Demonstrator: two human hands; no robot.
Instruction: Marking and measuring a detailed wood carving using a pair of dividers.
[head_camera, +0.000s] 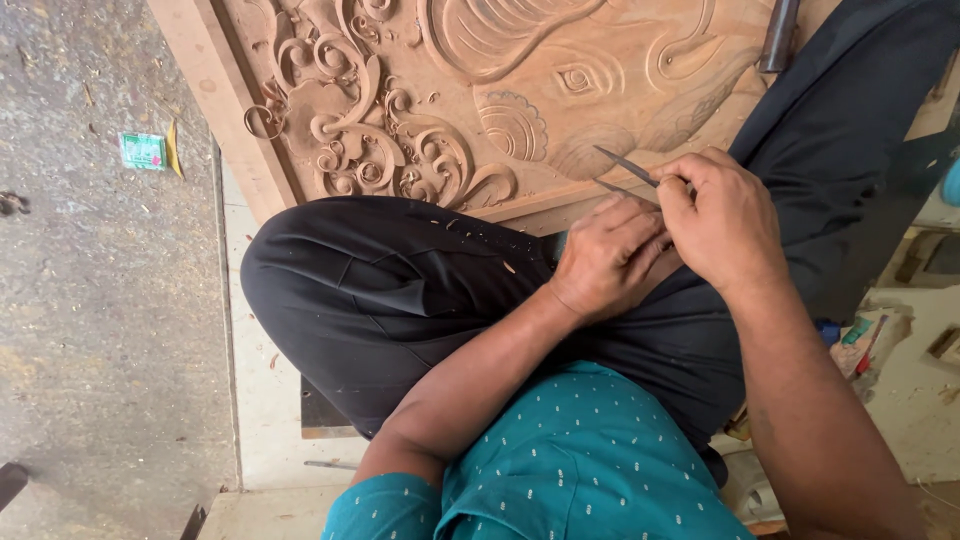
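The carved wooden panel (500, 90) at twelve o'clock looks well advanced: scrolls, a shell shape and an eye are cut, while its plain border remains smooth. Two thin metal blades (628, 168) show; the right hand (725, 220) is closed around them, the left hand (605, 255) curled against it, both resting on the lap at two o'clock.

teal short-sleeved shirt (570, 450), white flecks; black trousers (400, 290).
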